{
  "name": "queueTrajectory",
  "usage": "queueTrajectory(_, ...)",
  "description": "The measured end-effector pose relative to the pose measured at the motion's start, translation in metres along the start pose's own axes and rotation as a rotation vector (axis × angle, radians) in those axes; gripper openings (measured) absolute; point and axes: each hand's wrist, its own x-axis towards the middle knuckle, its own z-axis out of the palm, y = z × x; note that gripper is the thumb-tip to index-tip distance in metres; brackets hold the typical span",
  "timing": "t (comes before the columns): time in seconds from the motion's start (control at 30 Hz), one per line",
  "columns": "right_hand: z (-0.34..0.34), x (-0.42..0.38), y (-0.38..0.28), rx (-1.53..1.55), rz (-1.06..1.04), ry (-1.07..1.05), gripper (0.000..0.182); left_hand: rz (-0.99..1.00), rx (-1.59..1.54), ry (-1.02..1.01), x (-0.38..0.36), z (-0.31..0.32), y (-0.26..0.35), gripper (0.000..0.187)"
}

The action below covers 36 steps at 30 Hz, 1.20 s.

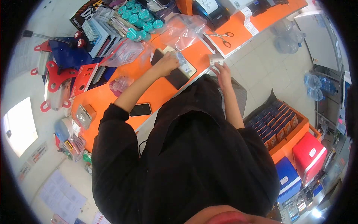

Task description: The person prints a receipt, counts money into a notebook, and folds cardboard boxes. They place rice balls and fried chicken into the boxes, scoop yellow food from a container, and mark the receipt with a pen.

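On the orange desk (pixel 145 93) lies an open book with a dark cover (pixel 174 79). My left hand (pixel 167 64) rests on it with curled fingers, beside a pale printed paper or packet (pixel 184 64) on the cream part. Whether the fingers grip anything there is hidden. At the desk's edge, my right hand (pixel 222 72) pinches a small whitish piece, like folded paper (pixel 216 59); its exact kind is too small to make out.
Scissors (pixel 224 38), clear plastic bags (pixel 182 31) and teal-lidded containers (pixel 143 16) sit farther back. A phone (pixel 140 109) lies near my left forearm. An orange crate (pixel 285 138) of dark boxes stands right, near red (pixel 308 156) and blue boxes (pixel 287 179).
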Motion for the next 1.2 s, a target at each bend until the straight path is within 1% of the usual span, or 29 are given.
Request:
queueTrajectory(0.03, 0.010, 0.000, 0.002, -0.087, 0.001, -0.039, 0.031, -0.005, 0.000, -0.001, -0.015, -0.001, 0.004, 0.028)
queueTrajectory(0.07, 0.021, -0.001, 0.005, -0.085, 0.005, -0.046, 0.031, -0.023, -0.016, 0.023, -0.031, -0.003, 0.008, 0.025)
queueTrajectory(0.13, 0.049, -0.001, 0.008, -0.167, 0.020, -0.273, 0.033, -0.054, -0.025, 0.047, -0.059, -0.008, 0.016, 0.023)
queueTrajectory(0.17, 0.061, -0.001, 0.014, -0.162, 0.028, -0.313, 0.039, -0.068, -0.018, 0.071, -0.072, -0.011, 0.021, 0.023)
queueTrajectory(0.2, 0.066, 0.001, 0.022, -0.160, 0.033, -0.326, 0.039, -0.083, -0.011, 0.094, -0.084, -0.013, 0.025, 0.023)
queueTrajectory(0.27, 0.072, 0.010, 0.049, -0.490, 0.106, -0.320, 0.038, -0.116, -0.019, 0.128, -0.099, -0.006, 0.030, 0.023)
queueTrajectory(0.3, 0.064, 0.021, 0.074, -0.679, 0.155, -0.271, 0.038, -0.136, -0.032, 0.164, -0.104, -0.003, 0.032, 0.023)
queueTrajectory(0.33, 0.056, 0.030, 0.095, -0.679, 0.151, -0.283, 0.038, -0.146, -0.024, 0.167, -0.106, -0.003, 0.033, 0.023)
queueTrajectory(0.4, 0.048, 0.039, 0.122, -1.315, -0.086, -0.344, 0.037, -0.189, -0.079, 0.252, -0.105, -0.003, 0.040, 0.024)
queueTrajectory(0.43, 0.057, 0.021, 0.118, -1.396, -0.309, -0.234, 0.045, -0.197, -0.078, 0.255, -0.104, -0.002, 0.041, 0.024)
queueTrajectory(0.47, 0.068, 0.013, 0.110, -1.400, -0.311, -0.243, 0.045, -0.195, -0.068, 0.298, -0.102, -0.002, 0.040, 0.025)
queueTrajectory(0.53, 0.090, 0.000, 0.090, -1.551, -0.389, -0.011, 0.057, -0.199, -0.059, 0.347, -0.099, 0.001, 0.040, 0.026)
queueTrajectory(0.57, 0.092, 0.005, 0.092, -1.555, -0.393, -0.015, 0.057, -0.197, -0.080, 0.364, -0.097, 0.003, 0.040, 0.026)
queueTrajectory(0.63, 0.094, 0.023, 0.100, -1.543, -0.451, -0.068, 0.065, -0.193, -0.100, 0.384, -0.093, 0.003, 0.041, 0.027)
queueTrajectory(0.67, 0.095, 0.028, 0.107, -1.543, -0.453, -0.067, 0.065, -0.213, -0.104, 0.354, -0.091, 0.002, 0.042, 0.028)
queueTrajectory(0.73, 0.106, 0.029, 0.118, -1.666, -0.518, -0.098, 0.066, -0.228, -0.102, 0.322, -0.089, 0.001, 0.042, 0.029)
queueTrajectory(0.87, 0.115, 0.012, 0.128, -1.714, -0.604, -0.077, 0.067, -0.226, -0.114, 0.335, -0.087, 0.002, 0.039, 0.029)
queueTrajectory(0.93, 0.113, 0.003, 0.121, -1.728, -0.679, -0.168, 0.070, -0.220, -0.120, 0.344, -0.086, 0.002, 0.039, 0.030)
queueTrajectory(0.97, 0.113, 0.003, 0.117, -1.726, -0.678, -0.167, 0.070, -0.213, -0.115, 0.351, -0.087, 0.002, 0.038, 0.030)
queueTrajectory(1.03, 0.109, 0.009, 0.110, -1.561, -0.504, 0.019, 0.065, -0.207, -0.107, 0.361, -0.086, 0.002, 0.037, 0.030)
queueTrajectory(1.07, 0.105, 0.015, 0.108, -1.561, -0.508, 0.018, 0.065, -0.210, -0.120, 0.363, -0.085, 0.003, 0.037, 0.030)
queueTrajectory(1.13, 0.099, 0.024, 0.107, -1.578, -0.378, -0.098, 0.058, -0.209, -0.133, 0.363, -0.084, 0.002, 0.037, 0.029)
queueTrajectory(1.17, 0.098, 0.028, 0.109, -1.575, -0.378, -0.093, 0.058, -0.210, -0.128, 0.359, -0.082, 0.002, 0.037, 0.028)
queueTrajectory(1.2, 0.100, 0.028, 0.108, -1.596, -0.360, -0.075, 0.053, -0.211, -0.124, 0.356, -0.081, 0.003, 0.037, 0.028)
